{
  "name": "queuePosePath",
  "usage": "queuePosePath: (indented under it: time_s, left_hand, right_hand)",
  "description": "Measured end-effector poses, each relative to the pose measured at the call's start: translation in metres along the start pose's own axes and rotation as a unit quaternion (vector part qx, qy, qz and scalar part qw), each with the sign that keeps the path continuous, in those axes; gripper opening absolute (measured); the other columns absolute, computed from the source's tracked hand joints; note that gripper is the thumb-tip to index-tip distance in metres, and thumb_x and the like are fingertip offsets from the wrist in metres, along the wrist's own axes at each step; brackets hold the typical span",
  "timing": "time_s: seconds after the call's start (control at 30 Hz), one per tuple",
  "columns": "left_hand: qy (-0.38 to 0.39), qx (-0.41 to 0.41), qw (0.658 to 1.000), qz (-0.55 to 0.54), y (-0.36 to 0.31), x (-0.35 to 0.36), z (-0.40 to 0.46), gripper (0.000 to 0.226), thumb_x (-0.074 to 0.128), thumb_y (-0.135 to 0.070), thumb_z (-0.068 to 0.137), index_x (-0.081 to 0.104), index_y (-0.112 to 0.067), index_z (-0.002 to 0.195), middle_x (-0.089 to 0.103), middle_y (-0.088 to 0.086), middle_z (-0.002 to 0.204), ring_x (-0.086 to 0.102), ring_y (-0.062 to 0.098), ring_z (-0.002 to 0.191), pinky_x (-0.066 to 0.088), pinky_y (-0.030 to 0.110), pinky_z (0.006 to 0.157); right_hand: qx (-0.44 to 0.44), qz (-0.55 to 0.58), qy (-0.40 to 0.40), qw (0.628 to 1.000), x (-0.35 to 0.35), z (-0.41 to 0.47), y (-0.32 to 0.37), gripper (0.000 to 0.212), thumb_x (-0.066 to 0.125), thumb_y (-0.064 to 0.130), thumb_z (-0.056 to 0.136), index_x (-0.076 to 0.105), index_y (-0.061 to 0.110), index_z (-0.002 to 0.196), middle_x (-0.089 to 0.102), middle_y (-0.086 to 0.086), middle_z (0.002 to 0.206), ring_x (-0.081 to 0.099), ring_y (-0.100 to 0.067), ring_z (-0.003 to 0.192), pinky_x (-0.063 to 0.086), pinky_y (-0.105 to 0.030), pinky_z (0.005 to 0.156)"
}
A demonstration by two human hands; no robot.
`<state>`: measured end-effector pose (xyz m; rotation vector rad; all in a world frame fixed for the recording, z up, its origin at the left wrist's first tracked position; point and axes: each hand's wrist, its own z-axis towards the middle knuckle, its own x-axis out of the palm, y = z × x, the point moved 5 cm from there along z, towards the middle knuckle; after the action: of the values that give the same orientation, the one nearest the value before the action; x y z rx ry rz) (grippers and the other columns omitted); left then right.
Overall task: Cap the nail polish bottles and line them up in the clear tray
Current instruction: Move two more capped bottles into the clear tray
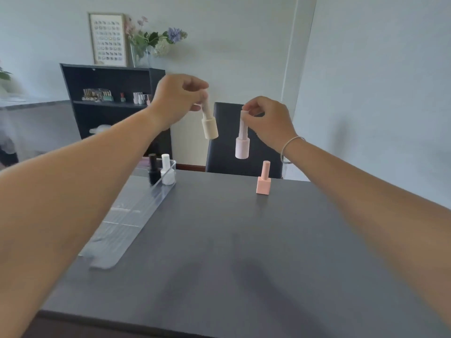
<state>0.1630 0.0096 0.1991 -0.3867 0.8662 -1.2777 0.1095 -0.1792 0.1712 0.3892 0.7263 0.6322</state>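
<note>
My left hand (179, 101) pinches the cap of a cream nail polish bottle (210, 126), which hangs in the air above the table. My right hand (267, 120) pinches the cap of a pale pink bottle (242, 145), also lifted and hanging upright. A capped peach bottle (263, 182) stands on the dark table to the right of centre. The long clear tray (136, 215) lies on the left of the table. At its far end a black bottle (153, 170) and a white bottle (167, 173) stand side by side, both capped.
A dark chair back (224, 142) stands behind the table's far edge. A black shelf (109, 98) with more small bottles, a framed print and a vase of flowers stands at the back left wall. The grey table (231, 252) stretches toward me.
</note>
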Motion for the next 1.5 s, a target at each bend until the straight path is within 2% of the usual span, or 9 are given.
queuePosePath:
  time_s: [0.07,0.2,0.4,0.5,0.63,0.9,1.1,1.23,1.5]
  left_hand:
    - [-0.017,-0.009,0.999,0.034,0.015,-0.034,-0.004,0.019,0.063,-0.014,0.085,0.066,-0.013,0.103,0.065,-0.004,0.089,0.065,0.006,0.075,0.053,0.012,0.063]
    - [-0.042,-0.037,0.993,0.102,0.053,-0.094,-0.02,0.015,0.063,-0.016,0.085,0.068,-0.015,0.099,0.064,-0.004,0.091,0.065,0.008,0.076,0.05,0.007,0.057]
    - [-0.039,-0.083,0.983,0.157,0.112,-0.138,-0.04,0.015,0.064,-0.017,0.084,0.069,-0.017,0.098,0.066,-0.002,0.092,0.064,0.008,0.077,0.051,0.009,0.059]
    - [-0.038,-0.094,0.981,0.166,0.128,-0.138,-0.042,0.015,0.064,-0.018,0.084,0.069,-0.018,0.098,0.065,-0.003,0.09,0.063,0.008,0.076,0.05,0.012,0.059]
    - [-0.032,-0.105,0.977,0.182,0.157,-0.135,-0.041,0.014,0.064,-0.019,0.084,0.069,-0.019,0.098,0.062,-0.008,0.085,0.061,0.005,0.073,0.045,0.007,0.052]
    - [-0.018,-0.121,0.977,0.176,0.19,-0.125,-0.037,0.013,0.065,-0.019,0.083,0.07,-0.02,0.095,0.062,-0.012,0.079,0.064,0.006,0.07,0.048,0.013,0.058]
    - [-0.022,-0.133,0.978,0.156,0.202,-0.12,-0.036,0.016,0.065,-0.017,0.083,0.069,-0.017,0.099,0.065,-0.002,0.09,0.065,0.012,0.079,0.055,0.023,0.072]
    - [-0.024,-0.138,0.979,0.147,0.206,-0.117,-0.036,0.016,0.065,-0.016,0.083,0.069,-0.017,0.099,0.066,-0.001,0.091,0.065,0.01,0.077,0.051,0.016,0.063]
    - [-0.029,-0.139,0.982,0.121,0.207,-0.111,-0.035,0.016,0.065,-0.014,0.083,0.069,-0.017,0.098,0.066,-0.004,0.085,0.065,0.009,0.071,0.048,0.008,0.049]
  right_hand:
    - [-0.018,0.013,0.017,1.0,0.024,0.004,0.022,0.017,0.055,0.021,0.087,0.064,0.012,0.098,0.065,0.001,0.094,0.056,-0.009,0.083,0.043,-0.011,0.069]
    - [-0.038,0.036,0.06,0.997,0.078,0.007,0.061,0.024,0.053,0.021,0.09,0.064,0.009,0.107,0.067,-0.007,0.109,0.058,-0.013,0.092,0.044,-0.018,0.08]
    - [-0.025,0.063,0.108,0.992,0.152,0.007,0.084,0.021,0.054,0.018,0.089,0.067,0.009,0.103,0.068,-0.008,0.106,0.059,-0.015,0.092,0.045,-0.019,0.081]
    - [-0.014,0.082,0.107,0.991,0.172,0.006,0.085,0.018,0.055,0.018,0.088,0.067,0.011,0.1,0.069,-0.006,0.101,0.058,-0.013,0.088,0.042,-0.016,0.074]
    - [-0.015,0.083,0.123,0.989,0.204,0.008,0.086,0.018,0.056,0.019,0.087,0.067,0.011,0.099,0.069,-0.005,0.101,0.059,-0.014,0.089,0.044,-0.019,0.077]
    - [-0.016,0.055,0.154,0.986,0.241,0.007,0.076,0.019,0.055,0.018,0.088,0.066,0.01,0.102,0.068,-0.008,0.102,0.061,-0.019,0.092,0.051,-0.029,0.082]
    - [-0.021,0.008,0.165,0.986,0.256,0.007,0.073,0.021,0.051,0.018,0.088,0.065,0.013,0.103,0.068,-0.007,0.103,0.061,-0.022,0.094,0.051,-0.033,0.081]
    - [-0.036,-0.046,0.16,0.985,0.262,0.007,0.071,0.023,0.047,0.017,0.09,0.064,0.014,0.105,0.068,-0.007,0.105,0.06,-0.024,0.093,0.044,-0.027,0.071]
    - [-0.048,-0.097,0.15,0.983,0.267,0.008,0.069,0.023,0.046,0.017,0.092,0.062,0.014,0.108,0.066,-0.007,0.108,0.059,-0.022,0.092,0.038,-0.024,0.067]
